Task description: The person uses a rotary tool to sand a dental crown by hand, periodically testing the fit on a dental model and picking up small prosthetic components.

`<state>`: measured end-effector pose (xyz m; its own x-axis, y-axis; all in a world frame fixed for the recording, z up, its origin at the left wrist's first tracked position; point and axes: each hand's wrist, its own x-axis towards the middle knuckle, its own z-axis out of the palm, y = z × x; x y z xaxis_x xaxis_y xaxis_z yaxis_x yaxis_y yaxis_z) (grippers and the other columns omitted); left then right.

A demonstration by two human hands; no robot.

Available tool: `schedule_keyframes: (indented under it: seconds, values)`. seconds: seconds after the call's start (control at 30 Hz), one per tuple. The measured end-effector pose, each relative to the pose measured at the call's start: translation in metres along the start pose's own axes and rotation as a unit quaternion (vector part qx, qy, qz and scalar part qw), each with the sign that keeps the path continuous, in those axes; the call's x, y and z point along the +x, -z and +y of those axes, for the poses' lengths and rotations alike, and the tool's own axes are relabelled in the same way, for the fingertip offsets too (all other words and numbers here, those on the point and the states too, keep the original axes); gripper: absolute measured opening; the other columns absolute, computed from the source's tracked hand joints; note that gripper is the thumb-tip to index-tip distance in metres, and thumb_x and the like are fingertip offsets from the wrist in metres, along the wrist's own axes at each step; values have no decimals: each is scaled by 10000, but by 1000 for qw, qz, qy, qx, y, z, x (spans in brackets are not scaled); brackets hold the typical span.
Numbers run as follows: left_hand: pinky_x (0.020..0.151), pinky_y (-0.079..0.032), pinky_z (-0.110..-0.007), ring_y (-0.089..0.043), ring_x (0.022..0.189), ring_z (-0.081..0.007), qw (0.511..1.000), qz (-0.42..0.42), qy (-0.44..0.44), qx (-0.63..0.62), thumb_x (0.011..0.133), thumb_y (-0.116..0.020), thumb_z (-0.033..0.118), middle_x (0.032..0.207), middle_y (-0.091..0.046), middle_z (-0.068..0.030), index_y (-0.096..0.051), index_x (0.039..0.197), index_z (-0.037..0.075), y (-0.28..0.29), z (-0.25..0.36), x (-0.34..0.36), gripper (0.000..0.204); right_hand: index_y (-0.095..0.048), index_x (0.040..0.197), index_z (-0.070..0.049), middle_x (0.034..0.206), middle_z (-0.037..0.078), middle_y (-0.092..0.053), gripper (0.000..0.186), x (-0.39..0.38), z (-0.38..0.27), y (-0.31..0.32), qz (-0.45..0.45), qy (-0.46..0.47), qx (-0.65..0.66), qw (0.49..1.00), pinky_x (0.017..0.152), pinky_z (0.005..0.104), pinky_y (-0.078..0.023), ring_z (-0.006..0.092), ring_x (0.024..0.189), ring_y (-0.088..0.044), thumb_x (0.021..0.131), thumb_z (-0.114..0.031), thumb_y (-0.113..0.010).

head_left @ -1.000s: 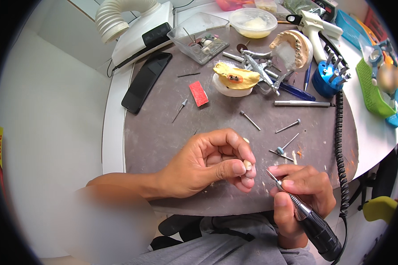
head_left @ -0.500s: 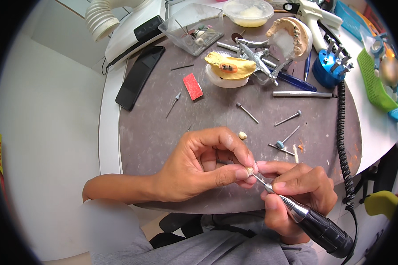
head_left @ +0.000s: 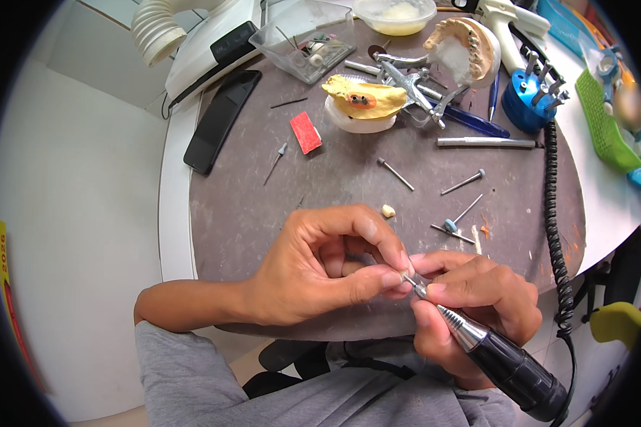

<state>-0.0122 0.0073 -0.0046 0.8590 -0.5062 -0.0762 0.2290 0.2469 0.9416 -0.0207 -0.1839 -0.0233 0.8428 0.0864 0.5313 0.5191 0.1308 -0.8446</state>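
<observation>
One bench (head_left: 238,228) carries everything, its near edge just under the wrists. Two hands work over it. The right hand (head_left: 495,299) grips one black-and-silver handpiece (head_left: 514,368) like a pen, thumb and fingers closed around its metal neck. The left hand (head_left: 320,274) pinches a tiny pale piece (head_left: 406,273) between thumb and forefinger, its other fingers curled behind. That piece sits at the fingertips, mostly hidden, with the bur (head_left: 409,281) aimed at it; whether they touch I cannot tell.

The handpiece could be pulled off line if its coiled cord (head_left: 551,213) drags on it. The bur could skid onto a fingertip, since so little of the piece shows past the skin. The piece itself could spin or pop out under a sideways push, the pinch being so small. A sweep of the left hand might also knock away the loose nub (head_left: 388,211) lying just beyond it.

Counted by size: one clear box (head_left: 338,60), one phone (head_left: 222,121), two dental casts, yellow (head_left: 384,103) and beige (head_left: 486,60), one blue bur block (head_left: 523,107), one red block (head_left: 305,133), five loose burs, including a grey cone-tipped one (head_left: 282,150), and one nub.
</observation>
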Motion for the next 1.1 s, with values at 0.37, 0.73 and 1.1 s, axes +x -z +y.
schedule_keyframes:
  seconds: [0.37, 0.73, 1.1]
  values:
    - [846, -550, -271, -613, 943, -138, 999, 1, -21, 44, 863, -593, -51, 987, -586, -86, -586, 966, -40, -2, -2, -1, 103, -623, 749, 39, 632, 115, -642, 203, -2, 3, 3, -5, 14, -11, 1000, 660, 351, -601, 234, 606, -684, 594, 47, -754]
    - [737, -582, -314, -641, 832, -172, 999, 51, 19, 8, 887, -550, -36, 933, -589, -137, -479, 988, 8, -9, 3, 0, 131, -580, 730, 44, 648, 120, -630, 168, -8, 1, -1, 71, 1, 47, 996, 675, 430, -601, 176, 544, -630, 618, 58, -703]
    - [788, -593, -325, -657, 904, -217, 997, 72, 27, -7, 886, -560, -42, 1003, -582, -168, -514, 1015, -19, -7, 2, 0, 139, -582, 754, 41, 661, 123, -631, 180, -8, 1, -2, 62, -7, 21, 998, 686, 437, -603, 178, 556, -634, 629, 53, -711]
